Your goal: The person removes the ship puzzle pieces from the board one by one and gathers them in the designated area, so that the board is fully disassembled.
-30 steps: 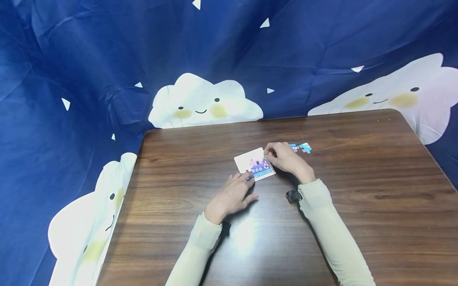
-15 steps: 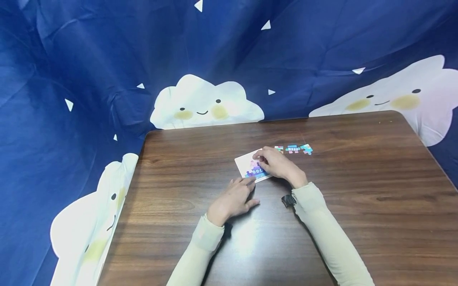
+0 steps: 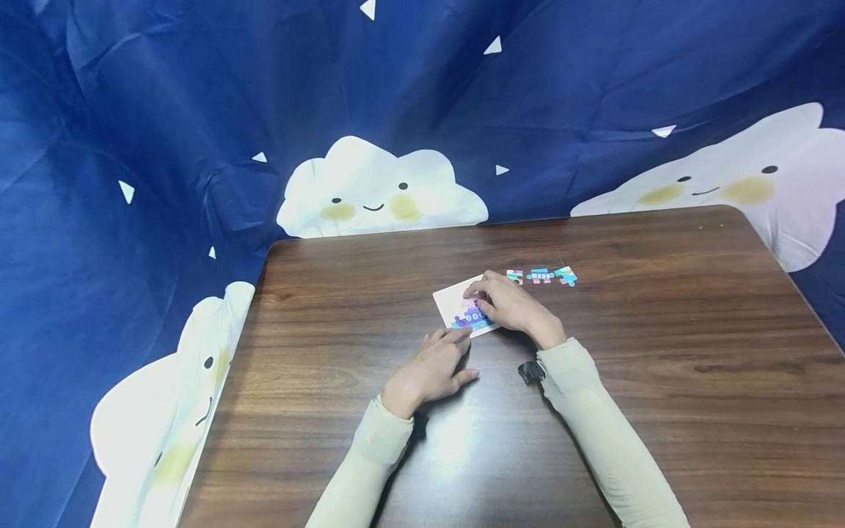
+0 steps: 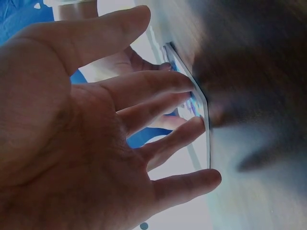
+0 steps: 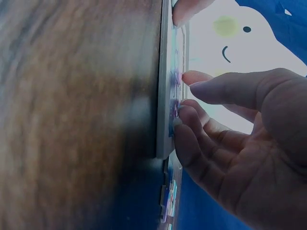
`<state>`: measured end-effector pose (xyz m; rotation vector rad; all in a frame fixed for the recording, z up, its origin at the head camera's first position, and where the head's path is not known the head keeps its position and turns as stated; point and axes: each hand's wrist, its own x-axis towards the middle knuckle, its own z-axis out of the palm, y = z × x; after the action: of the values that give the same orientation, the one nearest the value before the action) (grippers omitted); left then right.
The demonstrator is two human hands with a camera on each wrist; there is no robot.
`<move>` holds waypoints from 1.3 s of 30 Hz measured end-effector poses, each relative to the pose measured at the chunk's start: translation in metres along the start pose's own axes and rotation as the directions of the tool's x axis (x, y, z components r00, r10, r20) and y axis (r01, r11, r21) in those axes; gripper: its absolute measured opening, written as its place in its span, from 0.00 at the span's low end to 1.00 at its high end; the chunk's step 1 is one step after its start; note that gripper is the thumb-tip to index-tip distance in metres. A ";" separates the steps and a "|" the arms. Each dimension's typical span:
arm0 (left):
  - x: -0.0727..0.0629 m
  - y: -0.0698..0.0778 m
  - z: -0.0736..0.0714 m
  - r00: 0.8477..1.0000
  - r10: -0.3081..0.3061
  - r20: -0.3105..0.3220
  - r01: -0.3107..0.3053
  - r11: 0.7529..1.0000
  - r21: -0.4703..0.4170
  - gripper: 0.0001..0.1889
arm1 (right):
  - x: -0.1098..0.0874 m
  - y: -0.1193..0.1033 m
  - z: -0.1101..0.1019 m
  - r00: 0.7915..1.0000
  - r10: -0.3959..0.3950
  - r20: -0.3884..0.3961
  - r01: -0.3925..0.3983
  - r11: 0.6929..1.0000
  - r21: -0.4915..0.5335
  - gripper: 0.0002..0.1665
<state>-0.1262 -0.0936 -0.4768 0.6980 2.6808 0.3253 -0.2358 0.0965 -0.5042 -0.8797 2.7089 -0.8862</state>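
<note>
A small white puzzle board [image 3: 447, 295] with a purple ship picture lies tilted in the middle of the table. My left hand [image 3: 430, 370] rests its fingertips on the board's near edge. In the left wrist view, the left fingers [image 4: 168, 143] are spread and fairly straight, touching the rim. Over the board's right side, my right hand [image 3: 511, 302] has bent fingers, with thumb and forefinger at a pink puzzle piece [image 5: 179, 78]. Other right fingertips [image 5: 184, 136] touch the board surface. The right hand hides part of the picture.
Three loose puzzle pieces [image 3: 540, 276] lie in a row beyond the right hand on the brown wooden table [image 3: 660, 330]. A blue curtain [image 3: 422, 73] with white clouds hangs behind and at the left of the table.
My right hand has moved left from the board's right edge to over the picture, uncovering the loose pieces. In the last half second it barely moves. The left hand stays at the near edge.
</note>
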 end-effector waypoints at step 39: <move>0.001 -0.002 -0.001 1.000 0.011 -0.002 -0.011 1.000 -0.026 0.35 | -0.001 -0.005 -0.004 0.998 0.055 0.009 -0.054 0.997 -0.046 0.20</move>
<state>-0.1283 -0.0951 -0.4766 0.7054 2.6703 0.3635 -0.2335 0.0954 -0.4982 -0.8125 2.7407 -0.8100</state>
